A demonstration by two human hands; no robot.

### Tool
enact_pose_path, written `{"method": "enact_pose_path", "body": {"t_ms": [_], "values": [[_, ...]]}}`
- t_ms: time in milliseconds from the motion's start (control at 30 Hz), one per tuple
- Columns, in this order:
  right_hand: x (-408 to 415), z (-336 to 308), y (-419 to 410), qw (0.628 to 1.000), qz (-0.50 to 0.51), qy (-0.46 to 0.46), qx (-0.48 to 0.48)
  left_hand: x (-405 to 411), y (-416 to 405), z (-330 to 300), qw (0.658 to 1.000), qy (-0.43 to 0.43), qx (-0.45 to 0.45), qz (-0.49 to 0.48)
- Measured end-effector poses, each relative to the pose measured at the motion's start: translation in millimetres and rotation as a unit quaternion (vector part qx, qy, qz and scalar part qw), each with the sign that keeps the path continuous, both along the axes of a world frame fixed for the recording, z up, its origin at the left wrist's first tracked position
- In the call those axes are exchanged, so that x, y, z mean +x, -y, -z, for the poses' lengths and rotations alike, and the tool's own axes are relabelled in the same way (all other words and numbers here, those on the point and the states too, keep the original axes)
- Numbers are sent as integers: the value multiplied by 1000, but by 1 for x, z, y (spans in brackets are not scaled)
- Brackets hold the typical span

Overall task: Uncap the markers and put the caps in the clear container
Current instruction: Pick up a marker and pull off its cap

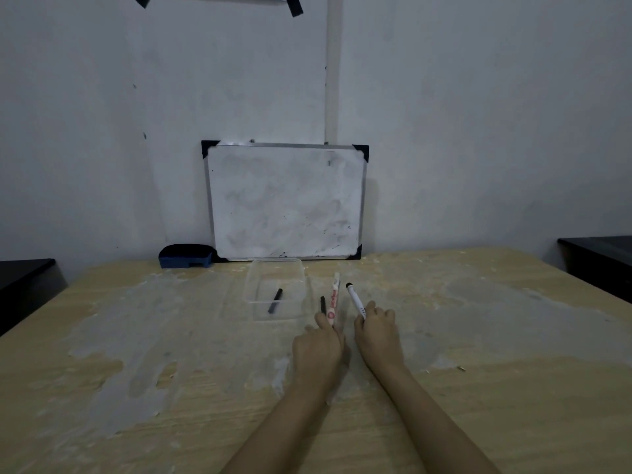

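A clear container (pixel 254 285) stands on the table in front of the whiteboard, with one black cap (pixel 275 301) lying inside it. My left hand (pixel 318 350) is just right of the container and pinches a second black cap (pixel 322 304) that points up from its fingertips. A white marker with red print (pixel 333 295) lies right beside those fingers; whether they touch it I cannot tell. My right hand (pixel 376 331) grips a white marker with a black tip (pixel 354 299), angled up and to the left.
A smudged whiteboard (pixel 285 200) leans on the wall at the table's back edge. A blue eraser (pixel 186 256) sits to its left. Dark furniture flanks the table at the far left (pixel 24 285) and far right (pixel 602 261).
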State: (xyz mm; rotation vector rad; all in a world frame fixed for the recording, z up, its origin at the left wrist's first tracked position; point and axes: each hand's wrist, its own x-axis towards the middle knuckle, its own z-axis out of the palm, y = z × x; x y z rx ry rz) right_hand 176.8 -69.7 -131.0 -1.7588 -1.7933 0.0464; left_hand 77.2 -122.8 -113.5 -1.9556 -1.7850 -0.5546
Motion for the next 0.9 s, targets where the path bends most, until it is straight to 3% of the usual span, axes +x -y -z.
{"method": "enact_pose_path", "body": {"t_ms": [133,167,233,300,400,467,533,633,700,767,900], "values": [[-2,1,3,993,9,118,-14,-1,2,-3,995,102,12,17],[-1,0,4,997,10,79,9,-1,-2,1,995,99,2,27],[-1,-10,5,991,-34,-124,47,-2,-4,4,988,142,-18,54],[-5,-24,10,945,-115,-302,53,1,-4,4,969,217,-39,111],[-10,-37,15,917,-163,-362,33,1,-3,4,958,241,-45,151],[-9,-40,15,922,-163,-350,39,-1,-5,2,923,347,-55,158],[0,-38,12,953,-140,-259,71,-5,-11,8,874,458,-15,160],[8,-29,8,992,-85,-78,60,-15,-16,5,824,536,13,182],[9,-26,9,995,-79,-47,46,-20,-16,3,798,565,12,210],[9,-24,9,994,-88,-38,45,-23,-14,1,807,548,13,222],[14,-25,8,992,-122,-36,27,-30,-14,0,877,427,15,220]]}}
